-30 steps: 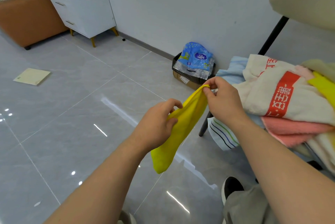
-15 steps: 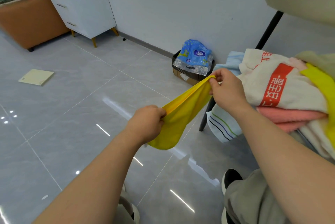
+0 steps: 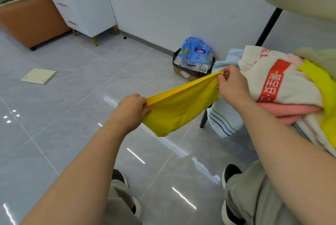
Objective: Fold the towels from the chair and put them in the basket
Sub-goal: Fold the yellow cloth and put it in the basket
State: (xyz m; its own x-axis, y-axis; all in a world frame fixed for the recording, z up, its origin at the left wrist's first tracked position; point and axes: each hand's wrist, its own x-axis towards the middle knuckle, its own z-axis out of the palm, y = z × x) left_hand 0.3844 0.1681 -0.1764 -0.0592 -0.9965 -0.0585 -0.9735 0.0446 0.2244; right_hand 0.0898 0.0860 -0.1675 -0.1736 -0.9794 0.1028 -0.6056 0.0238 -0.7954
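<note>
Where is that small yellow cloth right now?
In the head view, the small yellow cloth hangs mid-frame over the grey tiled floor, stretched between the left hand and right hand, just left of the heap of towels.

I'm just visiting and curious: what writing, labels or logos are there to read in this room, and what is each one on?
On the white towel with a red band, in the chair pile: white Chinese characters, sideways, too blurred to read surely.
Same towel's top fold: red characters, cut off, unreadable.
On the blue plastic pack: dark oval logo, too blurred.
On the cardboard box: white label, too small.
On the stretched yellow cloth: no writing.
</note>
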